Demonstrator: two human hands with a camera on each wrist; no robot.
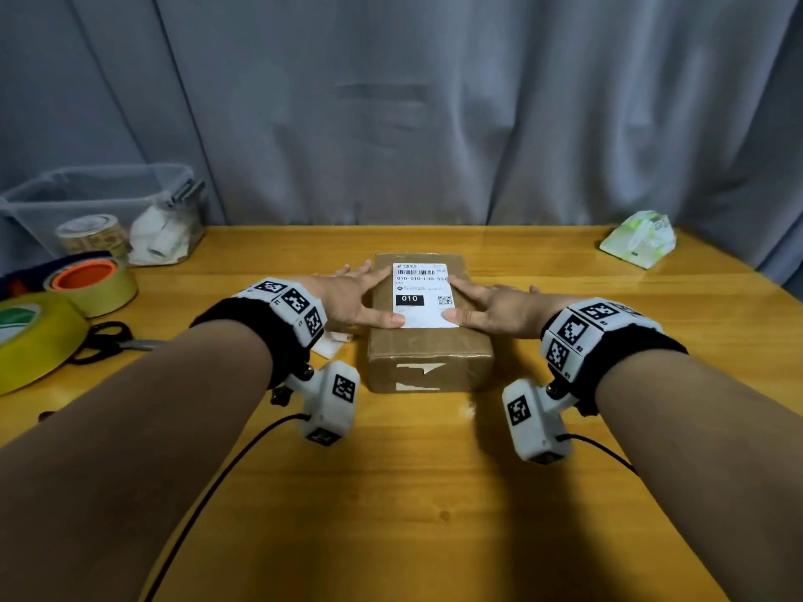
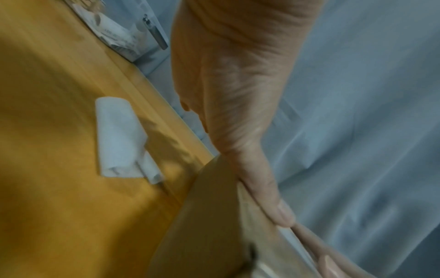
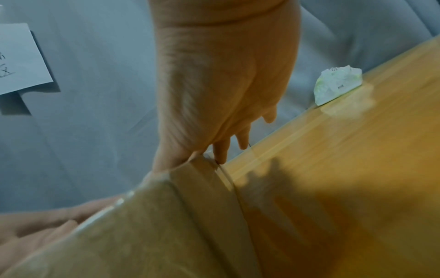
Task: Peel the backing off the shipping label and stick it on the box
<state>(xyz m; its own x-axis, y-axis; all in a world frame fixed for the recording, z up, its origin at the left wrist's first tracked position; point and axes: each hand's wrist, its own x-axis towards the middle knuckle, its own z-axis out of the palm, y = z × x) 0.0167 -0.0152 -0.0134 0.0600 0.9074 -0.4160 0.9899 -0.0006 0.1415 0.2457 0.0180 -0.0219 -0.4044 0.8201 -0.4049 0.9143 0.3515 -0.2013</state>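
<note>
A brown cardboard box (image 1: pixel 428 354) lies in the middle of the wooden table. A white shipping label (image 1: pixel 422 295) with a barcode and "010" lies flat on its top. My left hand (image 1: pixel 360 299) rests flat on the box's left side, thumb touching the label's near left corner. My right hand (image 1: pixel 486 308) lies flat on the right side, fingers straight, thumb at the label's near right corner. A curled white backing paper (image 2: pixel 119 139) lies on the table left of the box (image 2: pixel 214 216). The right wrist view shows the box's (image 3: pixel 166 225) taped side under my palm (image 3: pixel 214 90).
Rolls of tape (image 1: pixel 93 286) (image 1: pixel 30 336) and black scissors (image 1: pixel 106 341) sit at the left edge. A clear plastic bin (image 1: pixel 104 206) stands at the back left. A tissue pack (image 1: pixel 638 239) lies at the back right. A grey curtain (image 1: pixel 434 102) hangs behind the table.
</note>
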